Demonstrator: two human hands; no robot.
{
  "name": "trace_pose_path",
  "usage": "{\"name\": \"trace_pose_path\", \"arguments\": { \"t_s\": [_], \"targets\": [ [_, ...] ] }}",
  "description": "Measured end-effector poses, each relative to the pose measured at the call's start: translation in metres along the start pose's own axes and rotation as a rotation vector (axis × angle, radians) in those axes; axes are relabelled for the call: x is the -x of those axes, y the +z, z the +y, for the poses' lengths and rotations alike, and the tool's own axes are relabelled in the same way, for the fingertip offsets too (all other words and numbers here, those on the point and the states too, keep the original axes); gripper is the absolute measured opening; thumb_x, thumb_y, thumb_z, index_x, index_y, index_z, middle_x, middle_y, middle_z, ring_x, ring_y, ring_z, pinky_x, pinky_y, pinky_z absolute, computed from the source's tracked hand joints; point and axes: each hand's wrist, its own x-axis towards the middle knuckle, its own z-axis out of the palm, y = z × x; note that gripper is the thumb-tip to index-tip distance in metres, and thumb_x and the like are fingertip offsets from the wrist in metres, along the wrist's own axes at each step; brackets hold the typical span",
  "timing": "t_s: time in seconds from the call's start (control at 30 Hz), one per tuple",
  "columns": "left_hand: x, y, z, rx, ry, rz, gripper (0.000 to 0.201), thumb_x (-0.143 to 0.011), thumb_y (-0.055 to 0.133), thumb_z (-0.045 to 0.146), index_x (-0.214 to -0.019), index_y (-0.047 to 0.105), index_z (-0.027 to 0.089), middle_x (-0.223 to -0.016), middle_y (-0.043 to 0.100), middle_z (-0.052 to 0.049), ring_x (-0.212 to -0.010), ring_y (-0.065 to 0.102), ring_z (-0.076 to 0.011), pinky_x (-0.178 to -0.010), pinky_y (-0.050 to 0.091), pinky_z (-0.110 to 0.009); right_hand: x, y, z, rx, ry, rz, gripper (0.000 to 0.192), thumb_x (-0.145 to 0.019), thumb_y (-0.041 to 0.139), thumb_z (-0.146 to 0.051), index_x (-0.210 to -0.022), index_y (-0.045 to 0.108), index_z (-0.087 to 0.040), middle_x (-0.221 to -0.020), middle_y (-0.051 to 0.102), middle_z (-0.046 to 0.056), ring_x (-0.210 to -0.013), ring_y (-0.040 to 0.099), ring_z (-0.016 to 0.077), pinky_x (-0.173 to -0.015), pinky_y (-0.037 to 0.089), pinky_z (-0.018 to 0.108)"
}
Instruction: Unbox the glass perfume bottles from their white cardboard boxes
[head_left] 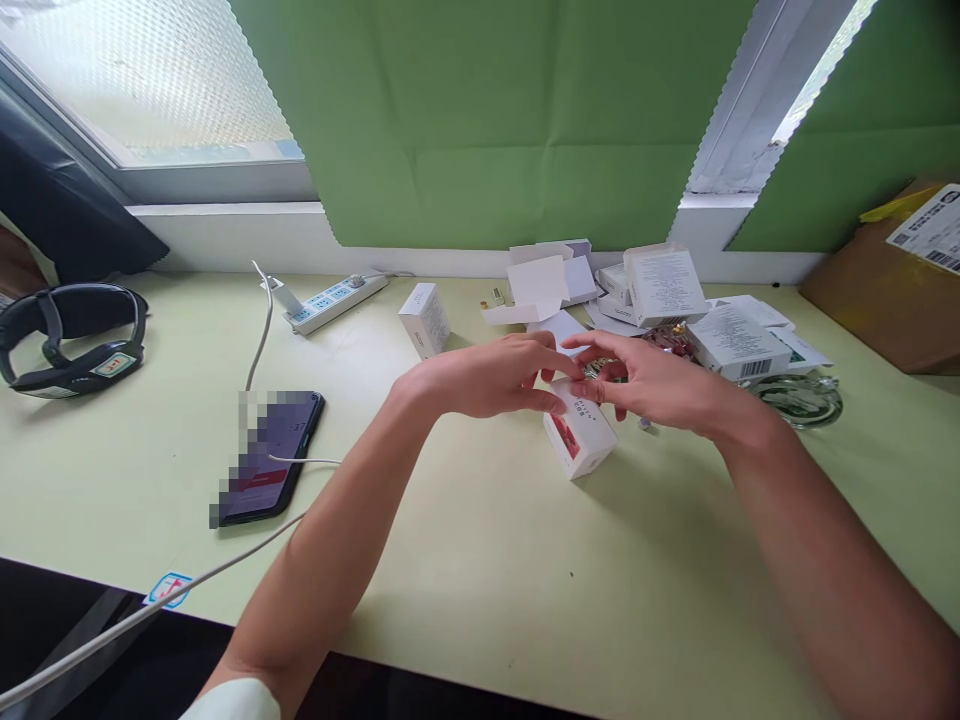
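Observation:
A small white box (589,440) with a red picture on one side lies on the table between my hands. My left hand (502,375) is at its far left edge, thumb against the box and the other fingers curled. From the right, my right hand (649,380) meets it at the same far end, thumb and fingertips pressed on the box. The fingers hide that far end, so whether its flap is open cannot be seen. Just behind my hands lie white cartons and small shiny items (670,342), partly covered by my right hand.
Another white box (425,320) stands upright left of centre. Behind is a pile of white cartons (664,285), with a glass dish (799,400) at right. A phone (274,455), a cable, a power strip (337,303) and a headband device (75,340) lie left. A brown carton (885,290) stands far right.

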Motion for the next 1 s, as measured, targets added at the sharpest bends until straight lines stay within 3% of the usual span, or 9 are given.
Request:
{"name": "trace_pose_path", "arguments": {
  "t_s": [0.1,0.27,0.4,0.53,0.8,0.9,1.0],
  "targets": [
    [-0.001,0.004,-0.005,-0.014,-0.011,-0.012,0.036,-0.094,0.055,0.035,-0.130,0.057,0.033,-0.110,0.053,-0.005,-0.090,0.055,-0.0132,-0.072,0.041,-0.022,0.005,-0.003,0.002,0.105,0.006,0.025,0.070,-0.085,0.057,-0.056,-0.148,0.036,-0.036,-0.131,0.062,0.007,-0.074,0.065,0.0184,-0.059,0.052,0.031],
    [-0.004,0.005,-0.007,-0.039,-0.003,0.036,0.034,-0.092,0.060,0.039,-0.124,0.063,0.030,-0.118,0.054,-0.006,-0.100,0.056,-0.0162,-0.077,0.043,-0.024,0.021,0.006,-0.007,0.294,0.018,-0.049,0.086,-0.082,0.056,-0.064,-0.155,0.018,-0.040,-0.141,0.056,0.007,-0.109,0.064,0.0323,-0.075,0.053,0.037],
    [-0.004,0.003,-0.004,-0.095,0.044,0.029,0.026,-0.092,0.060,0.028,-0.118,0.068,0.028,-0.120,0.060,-0.005,-0.110,0.056,-0.0187,-0.086,0.043,-0.026,0.027,0.027,-0.019,0.435,0.090,-0.102,0.097,-0.084,0.051,-0.064,-0.158,-0.001,-0.032,-0.124,0.067,0.013,-0.099,0.066,0.0397,-0.073,0.051,0.045],
    [-0.001,0.001,-0.001,-0.107,-0.003,-0.017,0.032,-0.090,0.062,0.023,-0.121,0.066,0.030,-0.124,0.062,-0.003,-0.115,0.056,-0.0200,-0.088,0.043,-0.026,0.023,0.042,-0.021,0.518,0.119,-0.085,0.097,-0.085,0.049,-0.059,-0.157,-0.008,-0.028,-0.134,0.059,0.019,-0.100,0.064,0.0472,-0.074,0.049,0.053],
    [0.001,0.001,0.000,-0.072,-0.015,-0.035,0.027,-0.093,0.058,0.028,-0.119,0.066,0.029,-0.121,0.067,-0.003,-0.109,0.060,-0.0196,-0.082,0.044,-0.025,0.023,0.045,-0.017,0.526,0.092,-0.052,0.087,-0.090,0.047,-0.051,-0.156,-0.006,-0.031,-0.146,0.049,0.020,-0.109,0.063,0.0438,-0.083,0.048,0.054],
    [0.003,-0.002,0.001,-0.068,0.029,-0.040,0.031,-0.093,0.057,0.026,-0.123,0.064,0.027,-0.126,0.065,-0.003,-0.112,0.059,-0.0193,-0.084,0.044,-0.025,0.022,0.036,-0.012,0.505,0.100,-0.111,0.091,-0.089,0.049,-0.048,-0.156,-0.011,-0.034,-0.153,0.043,0.016,-0.109,0.064,0.0413,-0.081,0.051,0.049],
    [0.006,-0.004,0.004,-0.071,0.024,-0.033,0.034,-0.095,0.054,0.028,-0.129,0.060,0.027,-0.129,0.063,-0.004,-0.114,0.059,-0.0192,-0.085,0.043,-0.025,0.023,0.022,-0.006,0.453,0.049,-0.170,0.090,-0.090,0.050,-0.044,-0.156,-0.010,-0.037,-0.160,0.033,0.008,-0.122,0.058,0.0366,-0.090,0.051,0.045]
  ]
}}
